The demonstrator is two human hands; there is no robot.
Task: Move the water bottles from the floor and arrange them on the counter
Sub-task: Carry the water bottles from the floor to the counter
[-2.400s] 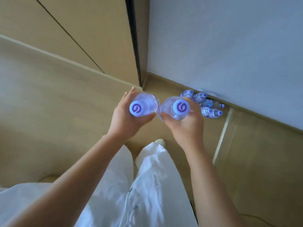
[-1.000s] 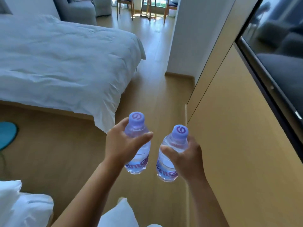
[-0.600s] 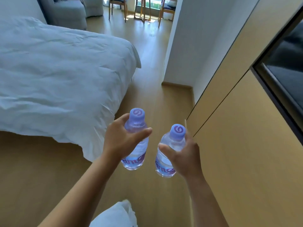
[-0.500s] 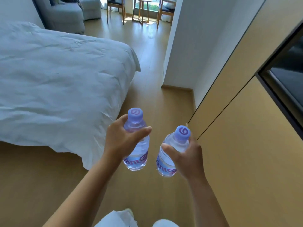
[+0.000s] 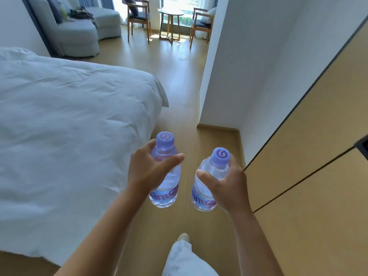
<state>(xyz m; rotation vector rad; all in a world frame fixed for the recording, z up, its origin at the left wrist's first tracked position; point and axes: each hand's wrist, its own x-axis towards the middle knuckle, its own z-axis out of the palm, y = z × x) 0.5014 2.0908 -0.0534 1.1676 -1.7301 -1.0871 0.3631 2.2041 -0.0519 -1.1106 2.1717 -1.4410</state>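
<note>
I carry two small clear water bottles with purple caps and purple lettering, both upright at waist height over the wooden floor. My left hand (image 5: 148,170) is wrapped around the left bottle (image 5: 166,194) near its shoulder. My right hand (image 5: 229,188) grips the right bottle (image 5: 202,196) around its middle, slightly tilted. The bottles are a hand's width apart and do not touch. No counter and no other bottles are in view.
A bed (image 5: 69,126) with a white duvet fills the left. A tan wooden panel wall (image 5: 308,176) runs along the right, a white wall corner (image 5: 229,76) ahead. A wooden floor aisle (image 5: 183,86) leads to chairs, a small round table (image 5: 171,22) and a grey sofa (image 5: 79,34).
I have turned away from the bottles on the floor and walked forward along the aisle beside the bed. The view has lifted toward the sitting area. Both bottles stay in my hands.
</note>
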